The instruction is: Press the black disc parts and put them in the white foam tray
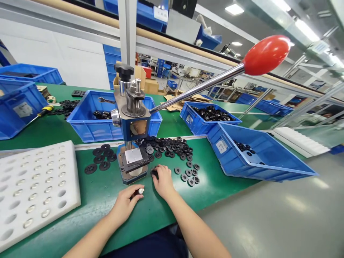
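My left hand (126, 202) is closed on a small silver metal part (141, 191), its round end showing between thumb and forefinger. My right hand (162, 179) grips a black round part (154, 172) just right of the press base; the fingers hide much of it. Between and beyond the hands stands a hand press (135, 125) with a long steel lever (199, 86) ending in a red knob (267, 54). Black wheels (191, 172) lie to the right of my right hand, and a denser pile (172, 145) spreads behind it. Several flat black discs (104, 157) rest left of the press.
A white foam tray (68, 172) with round metal parts in its holes stands at the left. Blue bins line the back, one (91, 125) behind the press and a larger one (242, 161) at the right. A screwdriver (43, 111) leans near the left bin (18, 111).
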Demonstrator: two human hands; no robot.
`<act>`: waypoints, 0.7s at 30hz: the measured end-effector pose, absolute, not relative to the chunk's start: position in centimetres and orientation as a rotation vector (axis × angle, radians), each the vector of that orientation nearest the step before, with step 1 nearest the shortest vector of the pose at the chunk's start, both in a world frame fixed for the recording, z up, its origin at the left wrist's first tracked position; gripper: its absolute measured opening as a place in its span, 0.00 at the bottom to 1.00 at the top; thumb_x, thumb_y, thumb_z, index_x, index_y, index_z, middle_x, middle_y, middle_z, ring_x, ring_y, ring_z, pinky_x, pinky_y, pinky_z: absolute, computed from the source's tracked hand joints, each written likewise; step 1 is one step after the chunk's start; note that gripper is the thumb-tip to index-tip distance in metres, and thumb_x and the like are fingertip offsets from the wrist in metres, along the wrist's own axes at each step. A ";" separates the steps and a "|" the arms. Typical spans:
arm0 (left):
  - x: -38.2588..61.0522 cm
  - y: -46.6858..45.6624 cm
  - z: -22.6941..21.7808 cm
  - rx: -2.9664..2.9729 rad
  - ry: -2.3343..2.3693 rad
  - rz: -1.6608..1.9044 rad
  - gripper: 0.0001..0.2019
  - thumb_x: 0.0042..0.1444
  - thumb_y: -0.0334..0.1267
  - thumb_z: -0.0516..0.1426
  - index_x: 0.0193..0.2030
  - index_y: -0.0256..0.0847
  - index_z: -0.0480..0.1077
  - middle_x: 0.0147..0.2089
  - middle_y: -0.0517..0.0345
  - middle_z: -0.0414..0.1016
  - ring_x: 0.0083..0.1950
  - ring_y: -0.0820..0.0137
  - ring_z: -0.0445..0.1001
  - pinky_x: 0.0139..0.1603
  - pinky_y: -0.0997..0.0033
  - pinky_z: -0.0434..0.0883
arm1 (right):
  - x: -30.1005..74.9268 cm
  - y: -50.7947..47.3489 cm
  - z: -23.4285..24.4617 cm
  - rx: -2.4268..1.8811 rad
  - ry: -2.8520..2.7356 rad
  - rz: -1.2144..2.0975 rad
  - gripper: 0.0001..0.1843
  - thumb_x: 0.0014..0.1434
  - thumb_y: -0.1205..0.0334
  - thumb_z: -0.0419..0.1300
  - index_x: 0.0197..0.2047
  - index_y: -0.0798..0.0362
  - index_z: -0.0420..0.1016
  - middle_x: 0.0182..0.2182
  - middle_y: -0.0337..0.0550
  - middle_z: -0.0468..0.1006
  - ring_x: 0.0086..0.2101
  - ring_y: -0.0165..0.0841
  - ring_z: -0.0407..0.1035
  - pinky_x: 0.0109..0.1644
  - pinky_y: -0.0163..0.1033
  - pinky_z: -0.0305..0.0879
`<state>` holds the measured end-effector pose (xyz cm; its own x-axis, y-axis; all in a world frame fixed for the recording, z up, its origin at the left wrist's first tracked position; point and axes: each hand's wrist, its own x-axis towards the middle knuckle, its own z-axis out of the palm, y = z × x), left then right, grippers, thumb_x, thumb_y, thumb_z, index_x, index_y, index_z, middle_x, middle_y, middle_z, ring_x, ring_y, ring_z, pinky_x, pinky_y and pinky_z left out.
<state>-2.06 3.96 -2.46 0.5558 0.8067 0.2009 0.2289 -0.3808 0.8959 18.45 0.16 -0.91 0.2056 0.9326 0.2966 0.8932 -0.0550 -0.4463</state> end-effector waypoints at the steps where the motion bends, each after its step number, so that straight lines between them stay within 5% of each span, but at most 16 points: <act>1: -2.0 3.9 -2.5 1.904 0.858 0.815 0.12 0.56 0.44 0.59 0.44 0.44 0.78 0.42 0.53 0.83 0.40 0.63 0.80 0.42 0.66 0.76 | 18.3 0.0 -0.9 -1.944 -1.676 0.110 0.13 0.59 0.66 0.59 0.48 0.53 0.71 0.49 0.52 0.74 0.50 0.43 0.66 0.54 0.53 0.64; 5: -2.0 3.9 -2.7 1.924 0.907 0.782 0.14 0.56 0.44 0.59 0.45 0.42 0.78 0.35 0.54 0.82 0.32 0.65 0.77 0.36 0.68 0.75 | 17.3 -1.1 -0.4 -1.904 -1.646 0.195 0.17 0.53 0.65 0.66 0.47 0.51 0.73 0.41 0.45 0.75 0.43 0.38 0.70 0.48 0.44 0.69; 11: -2.1 3.7 -1.4 1.970 0.819 0.721 0.12 0.58 0.45 0.59 0.45 0.44 0.78 0.39 0.54 0.82 0.34 0.66 0.77 0.38 0.69 0.74 | 15.6 -2.9 0.5 -1.780 -1.422 0.498 0.04 0.55 0.65 0.63 0.36 0.51 0.75 0.32 0.39 0.77 0.33 0.31 0.71 0.37 0.36 0.69; 21: -1.9 3.5 -1.0 1.989 0.781 0.723 0.12 0.59 0.44 0.57 0.43 0.41 0.77 0.35 0.53 0.79 0.33 0.66 0.74 0.36 0.69 0.72 | 14.1 -3.4 2.2 -1.539 -1.533 0.377 0.15 0.66 0.61 0.53 0.51 0.50 0.76 0.39 0.46 0.81 0.40 0.35 0.75 0.47 0.41 0.74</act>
